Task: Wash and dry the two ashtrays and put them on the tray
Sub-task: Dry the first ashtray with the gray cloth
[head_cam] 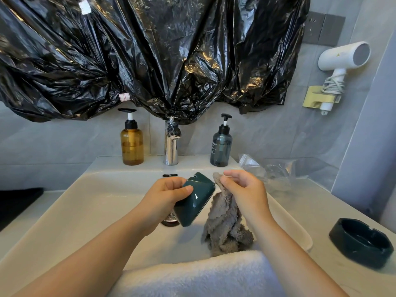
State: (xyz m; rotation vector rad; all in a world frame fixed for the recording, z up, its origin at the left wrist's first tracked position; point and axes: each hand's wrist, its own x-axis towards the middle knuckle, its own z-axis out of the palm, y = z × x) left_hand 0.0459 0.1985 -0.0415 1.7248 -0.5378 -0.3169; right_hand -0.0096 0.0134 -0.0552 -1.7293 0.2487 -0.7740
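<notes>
Over the white sink [90,202], my left hand [165,198] grips a dark green ashtray [196,199], tilted with its glossy underside facing me. My right hand [244,189] pinches the top corner of a grey fluffy cloth [225,224], which hangs down into the basin right beside the ashtray. A second dark green ashtray [362,243] sits upright on the counter at the right, apart from both hands. No tray is in view.
A chrome faucet [171,144] stands behind the basin between an amber pump bottle [132,144] and a dark pump bottle [221,146]. A white towel [192,277] lies over the near rim. Clear plastic wrap [276,170] lies at the back right. Black plastic sheeting [150,50] covers the wall above, and a hair dryer [342,58] hangs at right.
</notes>
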